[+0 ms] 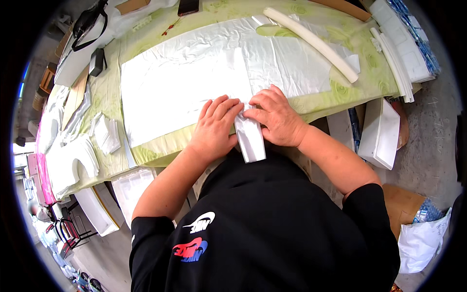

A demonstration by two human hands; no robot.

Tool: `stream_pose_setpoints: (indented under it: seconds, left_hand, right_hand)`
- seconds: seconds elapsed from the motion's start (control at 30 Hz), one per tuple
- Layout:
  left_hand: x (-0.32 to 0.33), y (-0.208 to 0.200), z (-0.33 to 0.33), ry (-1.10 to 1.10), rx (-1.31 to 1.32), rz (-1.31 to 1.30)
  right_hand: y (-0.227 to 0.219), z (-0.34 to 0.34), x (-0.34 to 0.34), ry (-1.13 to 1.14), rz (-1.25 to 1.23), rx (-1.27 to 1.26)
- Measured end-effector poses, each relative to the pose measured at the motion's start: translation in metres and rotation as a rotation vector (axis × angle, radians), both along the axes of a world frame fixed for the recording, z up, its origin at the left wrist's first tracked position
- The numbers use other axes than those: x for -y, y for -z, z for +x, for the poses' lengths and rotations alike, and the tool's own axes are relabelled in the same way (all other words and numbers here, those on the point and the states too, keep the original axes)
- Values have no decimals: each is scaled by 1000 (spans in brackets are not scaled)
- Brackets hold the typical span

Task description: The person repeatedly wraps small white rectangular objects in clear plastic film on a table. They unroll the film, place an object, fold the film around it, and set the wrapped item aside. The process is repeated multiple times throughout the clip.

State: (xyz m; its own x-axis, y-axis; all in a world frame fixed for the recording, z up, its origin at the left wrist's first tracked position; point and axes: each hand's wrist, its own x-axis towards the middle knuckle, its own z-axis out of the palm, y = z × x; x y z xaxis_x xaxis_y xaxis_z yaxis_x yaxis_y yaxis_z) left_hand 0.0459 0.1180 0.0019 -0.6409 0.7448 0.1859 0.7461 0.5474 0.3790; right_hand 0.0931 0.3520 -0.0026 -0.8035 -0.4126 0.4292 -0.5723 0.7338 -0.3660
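Note:
A narrow white folded strip [250, 138] of thin sheet material juts over the near edge of the table toward my body. From its left side my left hand [214, 125] grips it, with curled fingertips on the strip's upper part. My right hand [281, 118] pinches the same part from the right, thumb and bent fingers close together. Beyond my hands a large white sheet [170, 90] lies spread and slightly wrinkled on the table. The strip's far end is partly hidden under my fingers.
A green patterned cloth covers the table [340, 100]. A long cream roll [311, 44] lies at the back right. White cut pieces [73, 163] are piled at the left, near a small black box [97, 62]. A white bin [379, 134] stands below the table's right side.

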Motion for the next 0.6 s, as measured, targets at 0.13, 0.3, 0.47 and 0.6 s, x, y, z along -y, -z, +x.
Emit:
stream_pose_setpoints:
  seconds: [0.13,0.3,0.47,0.6]
  left_hand:
    - [0,-2,-4,-8,38,86]
    - [-3,-3,-12,-132,124,108]
    - [-11,3,-23,-286,278,284]
    - [-14,7,-26,-324,232,316]
  right_hand:
    - [-7,-11,-7,-87,-4,8]
    - [-8,-27,-6,19,-257,197]
    - [-8,-49,10,387,-439,557]
    - [-22,-66,15,480,-294,690]
